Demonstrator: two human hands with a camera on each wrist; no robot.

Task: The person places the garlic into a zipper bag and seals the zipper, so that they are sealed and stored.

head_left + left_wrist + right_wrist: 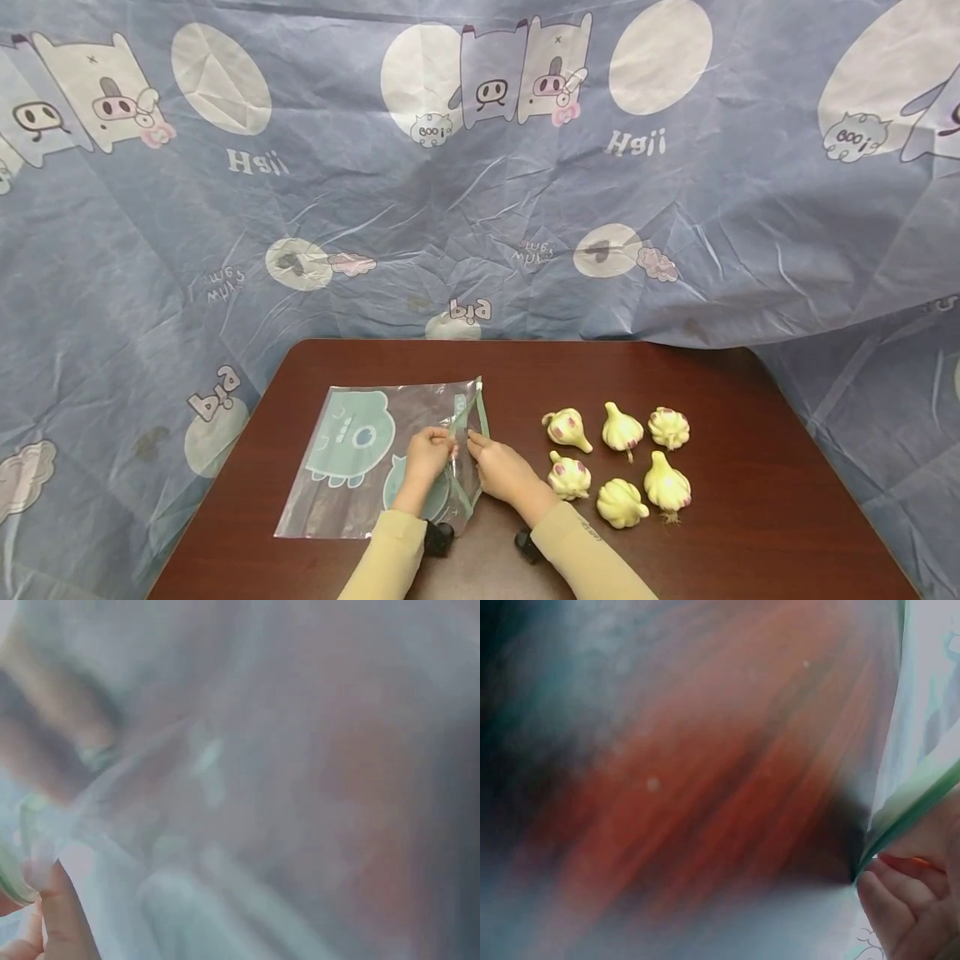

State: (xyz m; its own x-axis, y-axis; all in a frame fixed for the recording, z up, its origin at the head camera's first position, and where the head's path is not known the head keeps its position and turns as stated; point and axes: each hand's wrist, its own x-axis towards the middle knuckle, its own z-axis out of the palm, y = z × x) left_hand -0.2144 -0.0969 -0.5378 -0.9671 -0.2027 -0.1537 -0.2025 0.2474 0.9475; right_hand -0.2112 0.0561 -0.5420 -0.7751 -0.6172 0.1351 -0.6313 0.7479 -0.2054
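A clear plastic zip bag (352,433) printed with pale teal cartoon figures lies on the left half of the table, its green-edged mouth facing right. My left hand (427,461) pinches one edge of that mouth; the left wrist view has the thumb (66,911) against the film at the green strip. On the opposite edge, my right hand (504,472) grips the green strip (907,806) between bent fingers. The two edges stand apart between the hands. Blurred film fills much of the left wrist view.
Several garlic bulbs (622,431) sit in two loose rows to the right of my right hand; the closest is a bulb (570,477) beside its wrist. They rest on a dark brown table (750,467). A blue-grey printed cloth (480,192) hangs behind it.
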